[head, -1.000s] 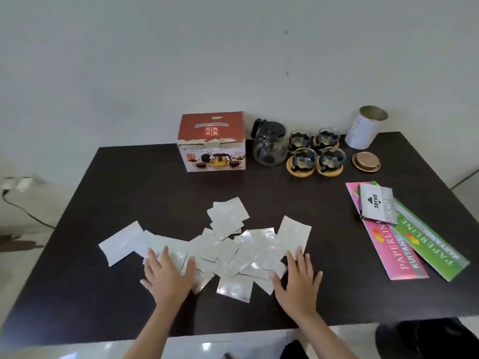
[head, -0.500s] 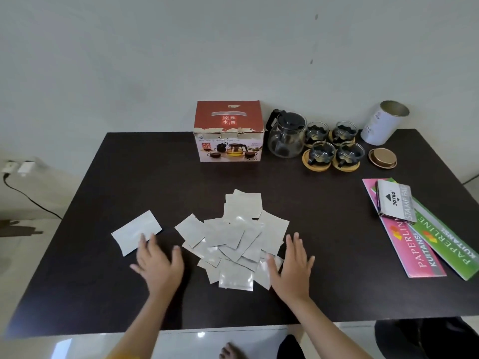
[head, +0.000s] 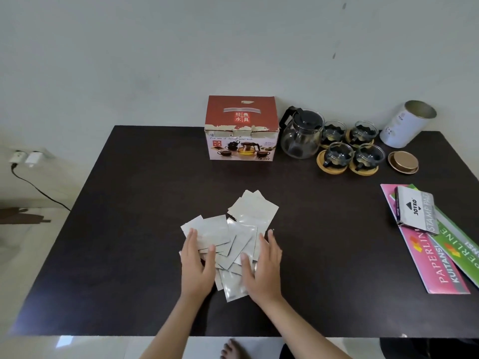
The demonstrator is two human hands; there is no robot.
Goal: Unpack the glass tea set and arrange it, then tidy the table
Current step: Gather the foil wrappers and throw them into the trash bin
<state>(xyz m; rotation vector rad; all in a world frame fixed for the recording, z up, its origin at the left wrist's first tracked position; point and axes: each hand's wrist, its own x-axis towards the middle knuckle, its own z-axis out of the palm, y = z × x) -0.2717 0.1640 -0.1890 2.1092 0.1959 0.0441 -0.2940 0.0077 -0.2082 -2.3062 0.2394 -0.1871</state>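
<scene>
Several silvery white sachets (head: 233,237) lie in one overlapping heap at the middle of the dark table (head: 116,229). My left hand (head: 197,263) presses flat against the heap's left side and my right hand (head: 261,268) against its right side, fingers spread, the heap squeezed between them. At the back stand the red tea-set box (head: 242,128), a glass teapot (head: 300,136) with a black lid, and several glass cups (head: 351,145) on round wooden coasters.
A white cylindrical tin (head: 407,124) leans at the back right with its gold lid (head: 403,161) lying beside it. Pink and green receipt books (head: 440,255) and a stamp pad box (head: 416,212) lie near the right edge.
Both hands have swept inward, pushing the scattered sachets, including the lone one at the left, into one tight heap between them.
</scene>
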